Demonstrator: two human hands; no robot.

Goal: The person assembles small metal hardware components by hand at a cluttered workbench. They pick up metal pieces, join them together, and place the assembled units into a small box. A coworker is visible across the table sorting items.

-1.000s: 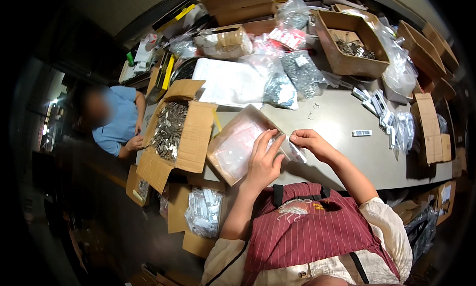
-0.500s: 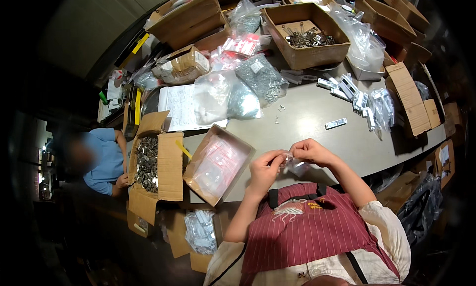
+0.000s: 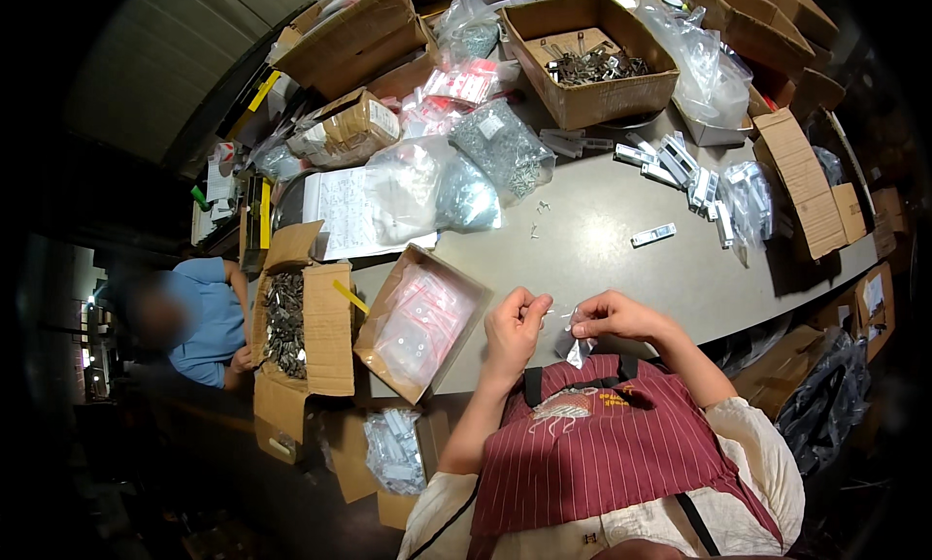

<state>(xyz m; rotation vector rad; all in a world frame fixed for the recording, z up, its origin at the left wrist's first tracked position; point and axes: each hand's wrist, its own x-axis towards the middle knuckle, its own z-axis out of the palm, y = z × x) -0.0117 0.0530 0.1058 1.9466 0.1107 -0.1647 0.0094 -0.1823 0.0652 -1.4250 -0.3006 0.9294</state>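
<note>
Over the table's near edge, my right hand (image 3: 618,316) pinches a small clear plastic bag (image 3: 576,347), which hangs crumpled and shiny below the fingertips. My left hand (image 3: 513,333) is closed a short way to the left, thumb pressed against the fingers. Whatever is between those fingertips is too small to make out. Left of that hand stands an open cardboard box (image 3: 473,339) of flat clear bags (image 3: 424,317) with red edges. Several tiny screws (image 3: 535,231) lie on the table beyond my hands, and a single slim silver-white piece (image 3: 653,235) lies to their right.
More silver-white pieces (image 3: 682,159) are heaped at the back right beside a filled plastic bag (image 3: 748,206). A box of metal clips (image 3: 602,65) stands at the back, another box of metal parts (image 3: 285,322) at left. Papers (image 3: 335,211) lie under bags. A person in blue (image 3: 209,312) is at far left.
My hands have drawn apart from each other. The small bag, before between both hands, now hangs from my right hand alone. The whole view has shifted slightly.
</note>
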